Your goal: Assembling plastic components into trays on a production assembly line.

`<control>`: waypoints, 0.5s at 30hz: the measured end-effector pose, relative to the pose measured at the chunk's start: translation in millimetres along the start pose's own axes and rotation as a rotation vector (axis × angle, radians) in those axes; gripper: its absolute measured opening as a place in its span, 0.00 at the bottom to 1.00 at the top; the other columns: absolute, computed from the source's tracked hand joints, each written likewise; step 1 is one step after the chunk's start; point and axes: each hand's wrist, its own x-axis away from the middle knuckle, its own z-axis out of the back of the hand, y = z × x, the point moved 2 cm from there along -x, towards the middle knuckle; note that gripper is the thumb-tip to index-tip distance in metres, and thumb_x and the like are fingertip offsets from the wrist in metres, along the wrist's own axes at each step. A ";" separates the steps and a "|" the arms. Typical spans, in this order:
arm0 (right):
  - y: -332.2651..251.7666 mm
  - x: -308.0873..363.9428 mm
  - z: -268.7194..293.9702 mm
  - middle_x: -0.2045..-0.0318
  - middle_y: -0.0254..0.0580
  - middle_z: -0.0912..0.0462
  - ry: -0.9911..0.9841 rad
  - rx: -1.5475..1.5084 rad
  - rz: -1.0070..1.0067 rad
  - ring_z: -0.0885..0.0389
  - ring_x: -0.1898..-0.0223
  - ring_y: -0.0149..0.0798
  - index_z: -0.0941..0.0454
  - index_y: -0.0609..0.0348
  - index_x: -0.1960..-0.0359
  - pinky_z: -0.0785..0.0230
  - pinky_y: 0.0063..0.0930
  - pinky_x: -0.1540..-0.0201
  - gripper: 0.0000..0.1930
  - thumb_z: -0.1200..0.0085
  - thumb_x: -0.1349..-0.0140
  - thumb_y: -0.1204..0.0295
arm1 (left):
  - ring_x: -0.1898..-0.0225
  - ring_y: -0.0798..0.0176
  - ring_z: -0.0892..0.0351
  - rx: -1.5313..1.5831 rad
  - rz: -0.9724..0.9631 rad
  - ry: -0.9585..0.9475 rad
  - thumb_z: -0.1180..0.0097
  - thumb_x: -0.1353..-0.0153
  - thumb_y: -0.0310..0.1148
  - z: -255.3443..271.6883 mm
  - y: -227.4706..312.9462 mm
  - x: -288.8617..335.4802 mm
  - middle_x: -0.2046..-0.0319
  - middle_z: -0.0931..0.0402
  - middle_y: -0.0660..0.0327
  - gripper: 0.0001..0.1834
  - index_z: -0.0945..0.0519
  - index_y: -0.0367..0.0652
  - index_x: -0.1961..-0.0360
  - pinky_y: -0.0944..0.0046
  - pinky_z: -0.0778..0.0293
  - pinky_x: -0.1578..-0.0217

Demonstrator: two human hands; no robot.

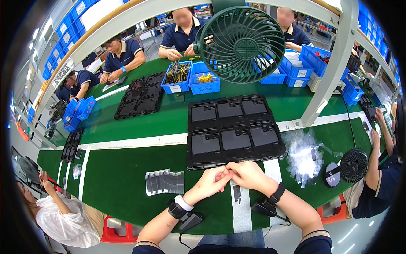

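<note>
My left hand (210, 182) and my right hand (250, 175) meet at the near edge of a black moulded tray (231, 165). The fingers of both are pinched together, tip to tip, and whatever sits between them is too small or hidden to make out. Flat dark grey rectangular pieces (235, 138) lie in the tray's compartments. Just below my hands, a small dark strip (237, 195) rests on a white band (242, 218) across the green table. Left of my left hand is a row of overlapping dark strips with clear edges (165, 182).
A loose heap of clear film pieces (303, 158) lies right of the tray, near a small black fan (354, 165). A large green fan (243, 44) hangs over the far side. Beyond stand blue bins (204, 87) and another black tray (139, 96). Co-workers sit around.
</note>
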 end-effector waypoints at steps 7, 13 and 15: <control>0.0 -0.1 0.3 0.81 0.46 0.22 0.001 0.006 0.001 0.22 0.76 0.49 0.28 0.56 0.71 0.30 0.40 0.74 0.06 0.50 0.48 0.69 | 0.83 0.78 0.31 -0.008 0.000 0.002 0.52 0.37 0.36 -0.2 -0.1 -0.4 0.83 0.31 0.69 0.11 0.29 0.40 0.71 0.78 0.36 0.83; -0.9 -0.2 0.8 0.80 0.46 0.22 -0.002 0.005 -0.002 0.22 0.75 0.49 0.28 0.56 0.71 0.30 0.40 0.73 0.06 0.50 0.48 0.69 | 0.83 0.78 0.31 0.011 -0.006 0.001 0.52 0.37 0.36 -0.4 -0.1 -0.2 0.83 0.31 0.69 0.11 0.29 0.40 0.70 0.78 0.37 0.83; -0.9 0.2 0.7 0.80 0.46 0.22 0.000 0.000 -0.002 0.22 0.75 0.49 0.28 0.56 0.71 0.30 0.40 0.73 0.06 0.50 0.48 0.69 | 0.83 0.78 0.31 0.011 -0.003 0.001 0.52 0.37 0.36 -0.6 0.0 -0.1 0.83 0.31 0.69 0.10 0.29 0.40 0.70 0.78 0.37 0.83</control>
